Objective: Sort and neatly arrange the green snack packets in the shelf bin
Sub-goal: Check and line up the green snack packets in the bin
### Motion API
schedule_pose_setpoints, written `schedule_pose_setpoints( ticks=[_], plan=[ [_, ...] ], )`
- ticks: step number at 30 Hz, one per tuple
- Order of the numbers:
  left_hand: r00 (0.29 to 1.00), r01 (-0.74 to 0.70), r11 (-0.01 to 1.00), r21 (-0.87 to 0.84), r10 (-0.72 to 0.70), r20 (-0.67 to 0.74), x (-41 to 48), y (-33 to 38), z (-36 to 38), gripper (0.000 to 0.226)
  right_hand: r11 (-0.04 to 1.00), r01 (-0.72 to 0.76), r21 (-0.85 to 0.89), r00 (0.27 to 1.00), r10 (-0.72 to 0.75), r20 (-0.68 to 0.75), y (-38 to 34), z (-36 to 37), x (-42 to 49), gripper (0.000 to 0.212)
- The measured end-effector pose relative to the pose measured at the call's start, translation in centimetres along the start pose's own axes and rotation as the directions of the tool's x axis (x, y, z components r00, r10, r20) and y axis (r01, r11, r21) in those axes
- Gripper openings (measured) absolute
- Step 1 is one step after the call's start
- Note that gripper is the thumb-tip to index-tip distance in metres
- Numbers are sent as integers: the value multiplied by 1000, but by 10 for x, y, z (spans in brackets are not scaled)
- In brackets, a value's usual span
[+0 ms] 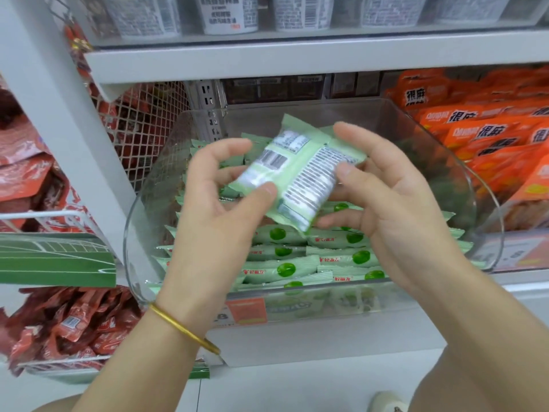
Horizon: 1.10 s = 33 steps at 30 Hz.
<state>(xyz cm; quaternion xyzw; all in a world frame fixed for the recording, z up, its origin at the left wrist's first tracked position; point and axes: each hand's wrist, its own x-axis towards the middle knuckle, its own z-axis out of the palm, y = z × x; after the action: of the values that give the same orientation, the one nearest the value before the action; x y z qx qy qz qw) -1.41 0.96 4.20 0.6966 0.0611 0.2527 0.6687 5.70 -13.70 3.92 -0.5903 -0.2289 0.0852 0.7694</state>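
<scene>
Mid-sort: green snack packet (297, 173) held back-side up over the middle of the clear shelf bin (463, 185), pinched by left grip (214, 203) and right grip (395, 200) at opposite ends. Next, likely: flip face-up, lay square onto the packet rows (285, 269) near the bin's front edge.

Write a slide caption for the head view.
A green snack packet, barcode up, held by the left hand and right hand over a bin of stacked packets.
</scene>
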Motion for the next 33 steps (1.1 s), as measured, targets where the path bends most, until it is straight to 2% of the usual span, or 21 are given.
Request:
schedule_pose_setpoints(
  ticks=[2, 3, 6, 8, 10, 12, 13, 14, 15, 16, 17, 19, 22, 25, 26, 28, 30, 33],
  plan=[
    [993, 97, 990, -106, -104, -62, 3, 2, -5, 19, 996, -39, 82, 999, 37, 28, -2, -1, 1, 48],
    [985, 146, 978, -149, -157, -65, 5, 3, -8, 12, 997, -37, 62, 999, 34, 39, -1, -1, 1, 53],
    [964, 251, 948, -194, -263, -43, 7, 6, -13, 13, 957, 69, -281, 995, -48, 84, 4, -2, 2, 61],
    [955, 287, 943, -171, -295, -24, 7, 6, -13, 16, 870, 183, -457, 980, -123, 157, 5, 3, 5, 52],
    [947, 311, 927, -207, -320, -8, 9, 5, -13, 26, 830, 247, -500, 965, -165, 203, 4, 7, 12, 36],
    [938, 317, 912, -260, -342, -57, 14, 3, -15, 38, 797, 244, -553, 969, -173, 178, 3, 10, 18, 24],
    [942, 284, 931, -230, -316, -113, 18, 2, -17, 39, 768, 227, -599, 974, -174, 145, 3, 12, 22, 19],
    [954, 225, 968, -111, -242, -177, 23, 0, -22, 35, 734, 207, -648, 978, -182, 105, 1, 13, 25, 17],
    [964, 154, 984, 93, -129, -234, 28, -4, -27, 27, 698, 190, -690, 978, -199, 68, 0, 15, 30, 17],
    [968, 85, 937, 340, 4, -253, 33, -8, -33, 21, 668, 180, -722, 975, -220, 40, -2, 17, 35, 18],
    [971, 33, 829, 559, 104, -213, 38, -12, -38, 23, 642, 177, -746, 971, -238, 25, -4, 21, 40, 20],
    [981, -48, 592, 804, 181, -75, 45, -22, -44, 30, 602, 178, -778, 967, -255, 24, -6, 31, 53, 23],
    [997, -75, 369, 926, 13, 76, 50, -32, -40, 36, 545, 211, -812, 969, -226, 100, 2, 51, 74, 19],
    [979, -104, 184, 977, -153, 133, 54, -38, -35, 51, 496, 256, -830, 957, -254, 144, 18, 68, 91, 22],
    [976, -105, 147, 983, -176, 131, 55, -39, -34, 54, 465, 262, -846, 955, -251, 158, 21, 72, 97, 27],
    [974, -99, 114, 989, -190, 119, 54, -38, -33, 56, 317, 250, -915, 965, -161, 208, 23, 80, 110, 26],
    [973, -88, 112, 990, -205, 110, 50, -37, -34, 56, 144, 255, -956, 967, -56, 249, 23, 86, 122, 18],
    [968, -74, 133, 988, -230, 103, 45, -36, -37, 52, -42, 333, -942, 943, -12, 334, 29, 99, 135, 17]
  ],
)
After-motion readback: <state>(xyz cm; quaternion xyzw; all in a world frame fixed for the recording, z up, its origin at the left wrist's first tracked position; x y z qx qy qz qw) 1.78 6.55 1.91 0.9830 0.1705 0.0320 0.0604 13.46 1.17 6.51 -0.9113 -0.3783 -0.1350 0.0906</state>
